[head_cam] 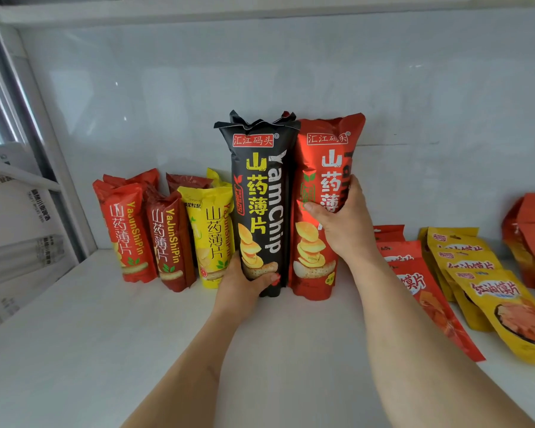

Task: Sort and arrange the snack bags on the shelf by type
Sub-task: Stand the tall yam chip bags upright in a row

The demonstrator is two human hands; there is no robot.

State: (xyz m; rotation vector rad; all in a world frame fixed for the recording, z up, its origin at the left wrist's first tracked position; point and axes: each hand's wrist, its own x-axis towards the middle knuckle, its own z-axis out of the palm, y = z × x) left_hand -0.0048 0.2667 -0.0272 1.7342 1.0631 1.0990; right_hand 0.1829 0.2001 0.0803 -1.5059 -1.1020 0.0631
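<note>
Item: tall black yam chip bag [261, 205], upright mid-shelf [74, 335], base gripped by left hand [244, 282]; tall red yam chip bag [320, 211] touching it, right hand [342, 220] wrapped round its middle. Advice: square bases, keep both upright, fronts outward.

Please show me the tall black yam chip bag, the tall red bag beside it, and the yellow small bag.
Black bag [261, 193], head view, front middle.
Tall red bag [318, 168], head view, upper front.
Yellow small bag [209, 233], head view, front middle.
</note>
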